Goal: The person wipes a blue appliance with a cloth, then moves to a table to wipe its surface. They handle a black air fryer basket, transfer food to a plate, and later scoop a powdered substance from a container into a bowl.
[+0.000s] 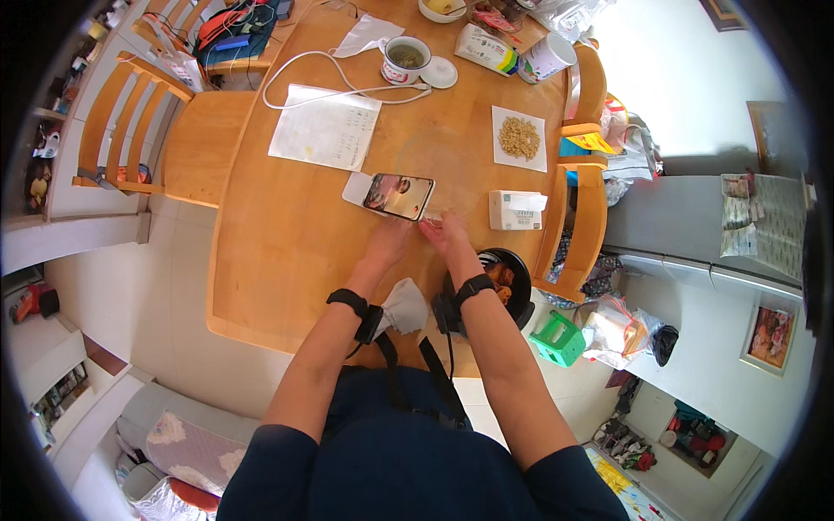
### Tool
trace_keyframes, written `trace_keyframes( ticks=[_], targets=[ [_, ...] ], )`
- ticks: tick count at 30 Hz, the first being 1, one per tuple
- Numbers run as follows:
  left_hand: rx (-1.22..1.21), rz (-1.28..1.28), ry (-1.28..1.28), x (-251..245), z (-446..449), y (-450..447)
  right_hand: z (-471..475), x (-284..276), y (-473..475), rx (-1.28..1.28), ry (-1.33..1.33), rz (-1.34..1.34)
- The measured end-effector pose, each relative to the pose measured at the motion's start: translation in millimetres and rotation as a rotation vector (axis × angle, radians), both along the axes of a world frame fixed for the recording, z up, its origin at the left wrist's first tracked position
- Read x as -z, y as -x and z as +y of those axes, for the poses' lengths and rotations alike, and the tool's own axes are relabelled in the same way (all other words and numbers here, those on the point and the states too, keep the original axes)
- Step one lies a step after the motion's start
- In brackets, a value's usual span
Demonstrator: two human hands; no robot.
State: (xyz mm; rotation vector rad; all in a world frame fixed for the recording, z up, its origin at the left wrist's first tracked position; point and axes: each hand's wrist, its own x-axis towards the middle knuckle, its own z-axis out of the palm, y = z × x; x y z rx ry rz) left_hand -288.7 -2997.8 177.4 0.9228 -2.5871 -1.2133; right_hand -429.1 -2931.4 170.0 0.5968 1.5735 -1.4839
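Note:
A smartphone point(399, 197) with its lit screen facing up lies over the wooden table, slightly tilted in the view. A white flat piece point(356, 187) shows from under its left end; whether it is a stand or a case I cannot tell. My left hand point(389, 238) is at the phone's near edge, its fingers hidden by the phone. By the phone's near right corner is my right hand point(447, 233), fingertips close to a small whitish edge there. Its exact grip is unclear. Black straps with small boxes circle both wrists.
Paper sheets point(326, 130) and a white cable point(313, 55) lie beyond the phone. Farther off stands an enamel mug point(404, 60) beside its lid point(440, 72). Shelled nuts point(519, 138), a tissue box point(515, 210) and a black food bowl point(519, 280) are rightward; a crumpled white cloth point(405, 306) lies nearer.

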Motion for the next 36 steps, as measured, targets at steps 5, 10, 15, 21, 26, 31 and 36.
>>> trace_keyframes(
  ticks=[5,10,15,21,26,31,36],
  targets=[
    [-0.116,0.171,-0.106,11,-6,3,-1,-9,4,-0.090,0.008,0.001],
    [-0.061,0.205,-0.176,2,2,-24,24,-9,-13,-0.128,-0.006,-0.064],
    [0.360,0.054,0.011,-24,59,-82,54,-17,-58,-0.005,-0.005,-0.189],
    [0.404,-0.005,0.043,-12,109,-130,73,-21,-97,-0.048,-0.022,-0.228],
    [0.014,-0.024,0.020,-15,84,-195,108,-18,-135,-0.218,-0.032,-0.285],
    [-0.142,-0.134,0.475,-69,58,-226,158,-41,-158,-0.526,0.043,-0.313],
    [-0.195,-0.175,-0.040,-104,78,-239,220,-177,-134,-1.224,0.259,0.256]
  ],
)
